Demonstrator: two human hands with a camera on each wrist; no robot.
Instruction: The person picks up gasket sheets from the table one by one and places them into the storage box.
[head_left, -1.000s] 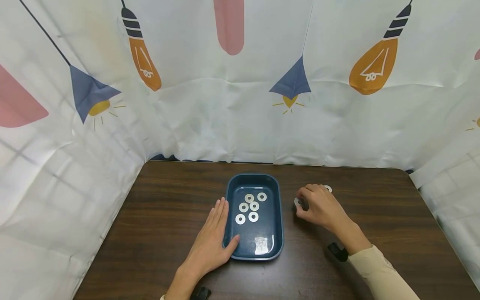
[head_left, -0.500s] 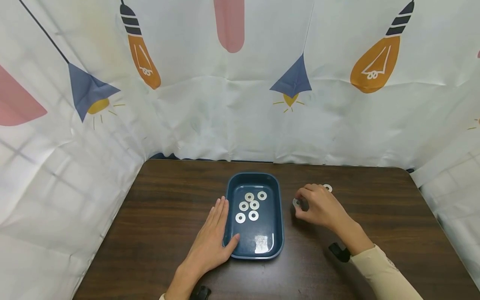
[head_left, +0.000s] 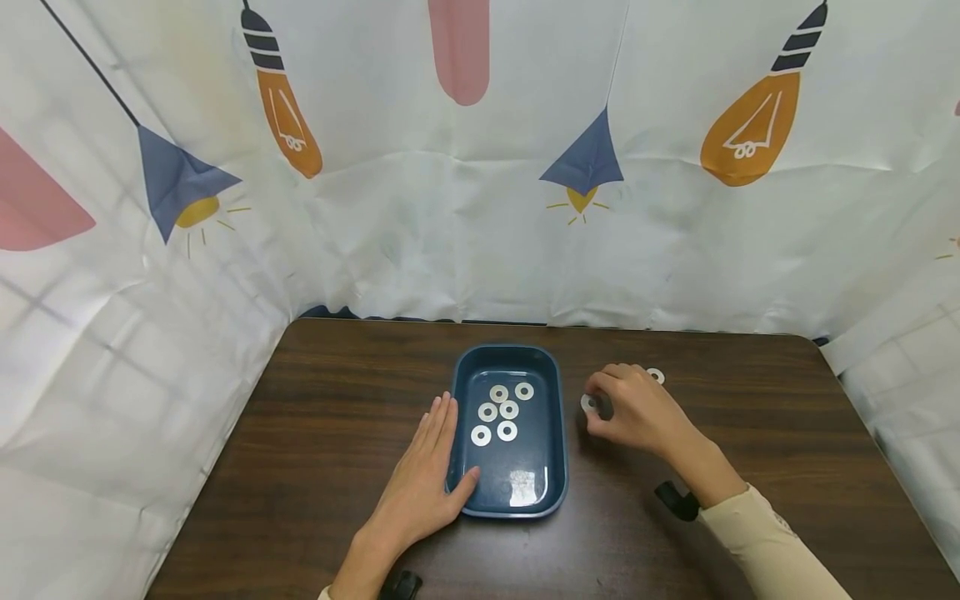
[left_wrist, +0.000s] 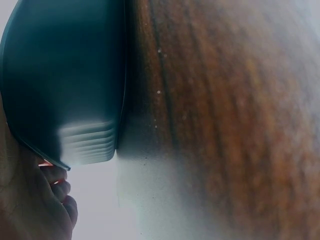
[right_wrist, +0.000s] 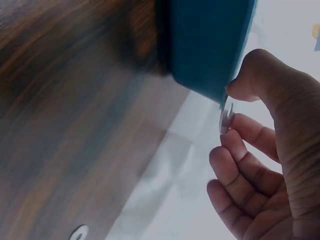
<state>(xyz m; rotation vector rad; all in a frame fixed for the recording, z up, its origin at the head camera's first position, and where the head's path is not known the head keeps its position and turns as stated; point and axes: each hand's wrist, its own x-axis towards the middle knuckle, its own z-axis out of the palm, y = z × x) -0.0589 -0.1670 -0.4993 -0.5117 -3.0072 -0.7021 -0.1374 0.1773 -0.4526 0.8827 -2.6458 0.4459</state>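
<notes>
A flat metal washer [right_wrist: 225,118] is pinched between the thumb and fingers of my right hand [head_left: 637,410]. In the head view this washer [head_left: 587,403] shows at the fingertips, above the table to the right of the blue tray [head_left: 538,475]. The right wrist view has it held on edge. My left hand [head_left: 422,477] rests along the tray's left rim, its fingers straight and its thumb over the near-left edge. Several washers [head_left: 507,431] lie flat inside the tray. One more washer [head_left: 657,376] lies on the table just beyond my right hand.
The dark wood-grain table [head_left: 337,375] extends around the tray on all sides. A white curtain [head_left: 390,233] printed with lamps and bulbs hangs behind the table's far edge and at both sides. Black wrist cameras [head_left: 677,501] sit on both wrists.
My right hand has shifted slightly left toward the tray with the washer between its fingertips. My left hand, the tray and the washers in it stay where they were.
</notes>
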